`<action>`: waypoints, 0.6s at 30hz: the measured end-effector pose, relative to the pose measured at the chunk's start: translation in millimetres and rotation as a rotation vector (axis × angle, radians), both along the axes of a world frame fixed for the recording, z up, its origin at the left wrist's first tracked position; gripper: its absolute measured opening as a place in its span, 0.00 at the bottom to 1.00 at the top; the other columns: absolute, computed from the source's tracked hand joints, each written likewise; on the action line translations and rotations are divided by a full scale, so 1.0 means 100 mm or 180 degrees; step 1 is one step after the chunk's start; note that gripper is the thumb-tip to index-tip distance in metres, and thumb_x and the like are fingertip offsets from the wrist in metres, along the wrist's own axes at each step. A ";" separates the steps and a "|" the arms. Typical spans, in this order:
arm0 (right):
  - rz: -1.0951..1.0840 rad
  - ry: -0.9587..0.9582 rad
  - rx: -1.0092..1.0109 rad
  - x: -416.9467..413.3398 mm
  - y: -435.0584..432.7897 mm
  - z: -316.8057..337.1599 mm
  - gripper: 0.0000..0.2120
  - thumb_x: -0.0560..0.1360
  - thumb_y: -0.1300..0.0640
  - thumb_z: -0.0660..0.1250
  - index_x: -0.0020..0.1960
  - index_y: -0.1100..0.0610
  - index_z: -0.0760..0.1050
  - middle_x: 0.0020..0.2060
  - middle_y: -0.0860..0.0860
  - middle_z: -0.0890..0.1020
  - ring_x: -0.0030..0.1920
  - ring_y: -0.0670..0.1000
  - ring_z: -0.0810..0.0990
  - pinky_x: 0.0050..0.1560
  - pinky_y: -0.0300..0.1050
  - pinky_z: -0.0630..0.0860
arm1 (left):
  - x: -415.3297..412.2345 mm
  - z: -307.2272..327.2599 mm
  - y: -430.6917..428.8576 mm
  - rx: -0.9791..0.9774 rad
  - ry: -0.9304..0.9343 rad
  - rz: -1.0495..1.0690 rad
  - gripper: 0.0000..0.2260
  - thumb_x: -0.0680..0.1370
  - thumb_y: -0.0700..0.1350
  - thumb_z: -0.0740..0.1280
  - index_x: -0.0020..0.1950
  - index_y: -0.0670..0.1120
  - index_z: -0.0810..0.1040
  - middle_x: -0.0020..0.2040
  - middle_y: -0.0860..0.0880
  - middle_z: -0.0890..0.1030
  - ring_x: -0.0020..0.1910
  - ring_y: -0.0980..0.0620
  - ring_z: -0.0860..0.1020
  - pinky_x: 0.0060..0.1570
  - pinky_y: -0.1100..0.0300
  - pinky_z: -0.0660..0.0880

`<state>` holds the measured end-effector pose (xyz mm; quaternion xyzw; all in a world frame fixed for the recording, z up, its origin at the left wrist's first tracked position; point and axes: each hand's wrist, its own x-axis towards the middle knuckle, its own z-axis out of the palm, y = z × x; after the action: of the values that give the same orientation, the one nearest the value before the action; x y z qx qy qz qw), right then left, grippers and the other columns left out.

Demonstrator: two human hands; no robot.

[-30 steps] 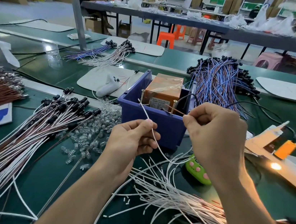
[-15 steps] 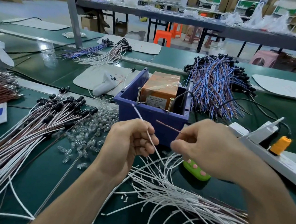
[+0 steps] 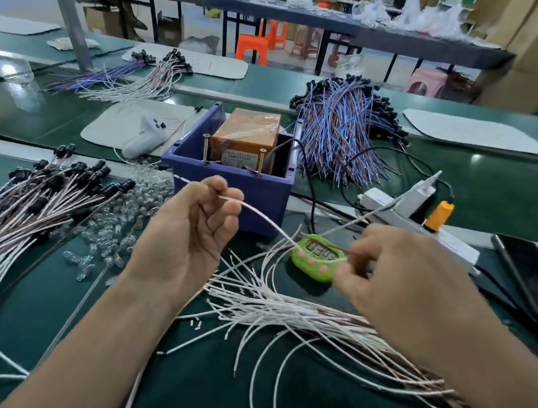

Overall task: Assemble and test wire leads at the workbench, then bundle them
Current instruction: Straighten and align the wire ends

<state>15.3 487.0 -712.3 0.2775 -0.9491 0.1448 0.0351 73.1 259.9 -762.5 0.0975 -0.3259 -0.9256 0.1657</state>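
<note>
The right hand [image 3: 396, 289] has dropped away from the blue box [image 3: 227, 195] and is hovering over a green timer [image 3: 314, 261], while the left hand [image 3: 188, 237] has lifted. The left thumb and forefinger are pinching a white wire [image 3: 265, 218] near its end. A short tip is poking out left of the pinch, and the rest is slanting down and right toward the right hand. The right fingers, blurred, are bunched on a thin red wire [image 3: 340, 248]. Two upright screws [image 3: 205, 147] on the box rim are standing just beyond the left grip, which is the nearer one. Judging by the task, touching wire ends there comes next. Bare space is lying between grip and rim; a wire pile [image 3: 281, 308] is crowding the near side.
</note>
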 end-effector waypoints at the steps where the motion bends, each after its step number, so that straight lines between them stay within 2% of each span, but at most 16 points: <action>1: -0.0128 0.0046 0.0184 0.00 0.10 0.05 0.19 0.67 0.33 0.56 0.35 0.46 0.75 0.31 0.44 0.78 0.35 0.44 0.75 0.36 0.45 0.70 | -0.01 -0.01 0.02 -0.0257 -0.0199 0.0068 0.17 0.83 0.38 0.59 0.39 0.45 0.84 0.39 0.45 0.85 0.31 0.56 0.83 0.30 0.66 0.79; 4: -0.0536 0.0018 0.0817 -0.04 0.40 0.11 0.07 0.69 0.34 0.66 0.41 0.36 0.74 0.29 0.41 0.76 0.35 0.45 0.75 0.34 0.44 0.66 | -0.05 -0.09 0.15 -0.1486 -0.0960 0.0271 0.13 0.82 0.34 0.60 0.43 0.42 0.82 0.38 0.42 0.86 0.30 0.51 0.84 0.29 0.62 0.79; 6: -0.0838 -0.0063 0.1179 -0.08 0.60 0.06 0.07 0.68 0.33 0.68 0.43 0.32 0.73 0.32 0.40 0.76 0.36 0.47 0.75 0.35 0.43 0.66 | -0.06 -0.18 0.23 -0.2248 -0.1353 0.0338 0.12 0.81 0.35 0.62 0.43 0.43 0.83 0.37 0.42 0.86 0.29 0.50 0.84 0.27 0.61 0.78; 8: -0.1028 -0.0055 0.1438 -0.12 0.74 -0.03 0.09 0.69 0.33 0.68 0.46 0.34 0.75 0.36 0.39 0.76 0.40 0.50 0.77 0.39 0.44 0.68 | -0.05 -0.27 0.28 -0.3395 -0.1699 0.0402 0.12 0.79 0.43 0.66 0.39 0.48 0.85 0.33 0.49 0.86 0.27 0.53 0.81 0.27 0.60 0.75; 10: -0.1053 -0.0157 0.1489 -0.12 0.77 -0.13 0.16 0.71 0.32 0.66 0.58 0.31 0.73 0.48 0.43 0.81 0.50 0.52 0.80 0.45 0.47 0.71 | -0.02 -0.32 0.29 -0.4634 -0.2065 0.0585 0.10 0.76 0.55 0.66 0.37 0.57 0.84 0.28 0.56 0.82 0.27 0.55 0.78 0.29 0.60 0.70; 11: -0.1025 -0.0210 0.1457 -0.10 0.76 -0.18 0.19 0.72 0.32 0.65 0.63 0.31 0.71 0.53 0.44 0.82 0.55 0.53 0.81 0.49 0.48 0.72 | -0.01 -0.33 0.31 -0.5109 -0.2267 0.0759 0.11 0.74 0.60 0.64 0.36 0.59 0.82 0.26 0.56 0.80 0.28 0.54 0.77 0.30 0.60 0.68; 12: -0.0970 -0.0222 0.1387 -0.08 0.73 -0.23 0.21 0.73 0.32 0.64 0.65 0.31 0.70 0.56 0.46 0.82 0.58 0.53 0.80 0.51 0.48 0.73 | -0.02 -0.33 0.32 -0.5413 -0.2441 0.0926 0.14 0.73 0.63 0.64 0.33 0.58 0.81 0.25 0.55 0.78 0.29 0.51 0.77 0.31 0.59 0.67; 14: -0.0791 -0.0230 0.1183 -0.03 0.65 -0.35 0.19 0.75 0.34 0.63 0.65 0.32 0.71 0.55 0.46 0.82 0.59 0.54 0.80 0.53 0.48 0.73 | -0.05 -0.34 0.32 -0.5723 -0.2759 0.0981 0.18 0.73 0.66 0.64 0.29 0.58 0.76 0.28 0.57 0.76 0.34 0.47 0.77 0.36 0.57 0.70; 16: -0.0560 -0.0248 0.0904 0.00 0.57 -0.48 0.14 0.76 0.38 0.63 0.61 0.36 0.76 0.51 0.45 0.84 0.56 0.53 0.81 0.52 0.47 0.73 | -0.08 -0.35 0.29 -0.5828 -0.3032 0.0849 0.18 0.74 0.69 0.64 0.30 0.60 0.75 0.31 0.57 0.77 0.38 0.46 0.77 0.39 0.56 0.71; 18: -0.0327 -0.0304 0.0384 0.00 0.51 -0.58 0.11 0.75 0.43 0.67 0.57 0.40 0.81 0.48 0.44 0.84 0.53 0.51 0.80 0.52 0.45 0.73 | -0.08 -0.36 0.27 -0.5889 -0.3128 0.0836 0.20 0.74 0.70 0.64 0.30 0.58 0.78 0.32 0.55 0.79 0.37 0.46 0.78 0.38 0.56 0.70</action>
<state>15.5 538.3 -770.7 0.2228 -0.9697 0.0985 -0.0197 65.5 287.1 -798.9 0.3319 -0.9230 -0.1500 0.1242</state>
